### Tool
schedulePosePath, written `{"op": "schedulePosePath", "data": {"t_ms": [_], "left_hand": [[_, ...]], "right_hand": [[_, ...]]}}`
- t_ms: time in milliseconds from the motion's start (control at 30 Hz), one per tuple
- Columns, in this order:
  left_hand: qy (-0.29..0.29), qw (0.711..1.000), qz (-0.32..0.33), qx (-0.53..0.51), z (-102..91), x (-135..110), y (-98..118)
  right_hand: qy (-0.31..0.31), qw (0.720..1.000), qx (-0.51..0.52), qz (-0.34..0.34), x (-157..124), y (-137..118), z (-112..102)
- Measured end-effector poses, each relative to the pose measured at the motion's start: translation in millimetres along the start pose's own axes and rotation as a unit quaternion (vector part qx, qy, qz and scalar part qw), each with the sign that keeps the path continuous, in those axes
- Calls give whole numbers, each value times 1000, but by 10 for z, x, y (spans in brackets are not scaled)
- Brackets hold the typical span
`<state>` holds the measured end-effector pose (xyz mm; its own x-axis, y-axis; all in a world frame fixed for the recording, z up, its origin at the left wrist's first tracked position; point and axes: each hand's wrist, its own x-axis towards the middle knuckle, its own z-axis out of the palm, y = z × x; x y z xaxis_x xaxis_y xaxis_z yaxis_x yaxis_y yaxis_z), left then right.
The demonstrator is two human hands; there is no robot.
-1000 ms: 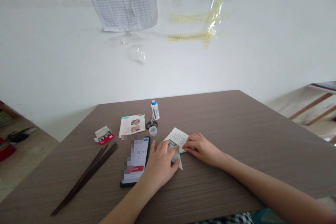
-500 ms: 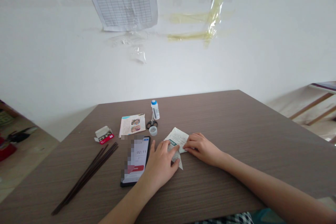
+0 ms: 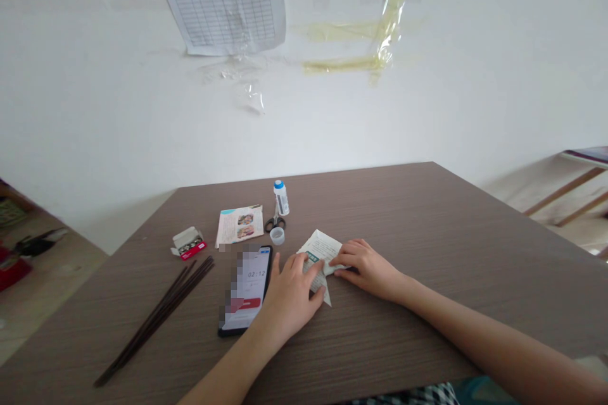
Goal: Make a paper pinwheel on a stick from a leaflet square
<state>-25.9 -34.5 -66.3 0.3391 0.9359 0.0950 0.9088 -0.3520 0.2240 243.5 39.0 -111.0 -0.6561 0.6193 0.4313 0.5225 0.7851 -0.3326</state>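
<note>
A folded sheet of printed paper (image 3: 322, 252) with a green label lies on the table, with a pointed corner sticking out toward me. My left hand (image 3: 291, 290) rests on its lower left part, fingers spread across the fold, hiding part of the sheet. My right hand (image 3: 365, 269) comes in from the right, its fingertips pressing the sheet's right edge. Left of my left hand lies a phone (image 3: 246, 290) showing a timer at 02:12. Part of its screen is pixelated.
On the brown wood-grain table (image 3: 380, 215) are a glue bottle (image 3: 281, 197), black scissors (image 3: 275, 224), a clear cap (image 3: 277, 236), a booklet (image 3: 240, 226), a small red-and-white box (image 3: 189, 243) and dark sticks (image 3: 156, 319). A white wall stands behind.
My left fingers have slid further onto the folded sheet, toward the right. The phone timer has gone from 02:11 to 02:12.
</note>
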Motion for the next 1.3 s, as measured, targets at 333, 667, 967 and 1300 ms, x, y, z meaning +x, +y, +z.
{"op": "schedulePosePath", "data": {"t_ms": [333,667,967,1300], "left_hand": [[-44,999,-16,3,-119,27,61],[-30,1000,-4,1,-106,19,17],[-27,1000,-10,-7,-134,28,42],[-26,1000,-4,3,-97,14,20]], "right_hand": [[4,1000,5,-5,-13,40,26],[-13,999,17,24,5,-28,-46],[-8,1000,16,26,6,-41,-46],[-2,1000,9,17,4,-22,-31]]}}
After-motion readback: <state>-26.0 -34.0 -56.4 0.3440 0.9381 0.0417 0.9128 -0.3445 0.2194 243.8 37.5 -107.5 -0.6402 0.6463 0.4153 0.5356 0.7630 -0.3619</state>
